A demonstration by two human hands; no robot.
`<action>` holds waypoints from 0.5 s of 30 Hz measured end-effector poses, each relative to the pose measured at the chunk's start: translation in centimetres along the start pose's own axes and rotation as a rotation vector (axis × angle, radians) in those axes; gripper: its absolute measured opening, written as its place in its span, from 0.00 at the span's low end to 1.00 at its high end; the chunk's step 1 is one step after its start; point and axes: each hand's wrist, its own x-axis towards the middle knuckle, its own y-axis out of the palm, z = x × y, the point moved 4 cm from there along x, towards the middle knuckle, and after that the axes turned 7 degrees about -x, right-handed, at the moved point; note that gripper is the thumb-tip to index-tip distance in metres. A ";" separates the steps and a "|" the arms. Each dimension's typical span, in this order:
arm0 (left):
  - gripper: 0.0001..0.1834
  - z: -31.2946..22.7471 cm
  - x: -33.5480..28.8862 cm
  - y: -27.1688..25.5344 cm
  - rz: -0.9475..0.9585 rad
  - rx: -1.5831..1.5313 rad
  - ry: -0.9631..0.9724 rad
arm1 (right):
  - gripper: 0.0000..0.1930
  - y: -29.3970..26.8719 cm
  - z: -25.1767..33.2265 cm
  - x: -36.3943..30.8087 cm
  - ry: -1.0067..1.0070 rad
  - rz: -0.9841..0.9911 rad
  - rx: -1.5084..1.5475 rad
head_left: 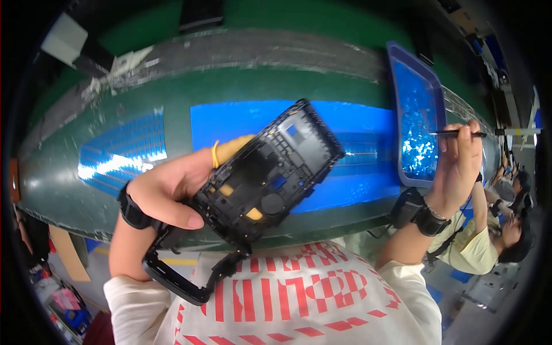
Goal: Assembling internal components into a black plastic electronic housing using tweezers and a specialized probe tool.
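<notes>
My left hand (172,181) grips a black plastic device housing (282,172) by its lower left side, thumb in front and the fingers mostly hidden behind. The housing is tilted, showing ribs, small yellow pads and a round dark disc. An open black frame section (190,290) hangs from its lower end, over my apron. A yellow finger cover (230,150) shows on one finger. To the right, my right hand (460,164) is raised beside the tray, pinching a slim black pointed tool (451,133) that lies nearly level; its exact kind is unclear.
A blue mat (368,195) lies on the green table (57,172) beneath the housing. Shiny blue film pieces fill a purple-blue tray (397,86) at the right. Blue film strips (126,144) lie at the left. Another person (480,247) is at the far right.
</notes>
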 end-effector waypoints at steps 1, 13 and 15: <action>0.51 -0.2 -0.3 0.0 -0.022 0.042 0.022 | 0.10 -2.1 -0.9 0.2 -0.004 -0.040 -0.088; 0.38 -7.1 -3.4 1.2 -0.482 0.572 0.326 | 0.05 -10.8 -2.7 -3.1 0.071 -0.092 -0.501; 0.34 -11.3 -3.1 3.1 -0.780 0.732 0.350 | 0.05 -11.3 -2.2 -3.2 0.037 -0.167 -0.446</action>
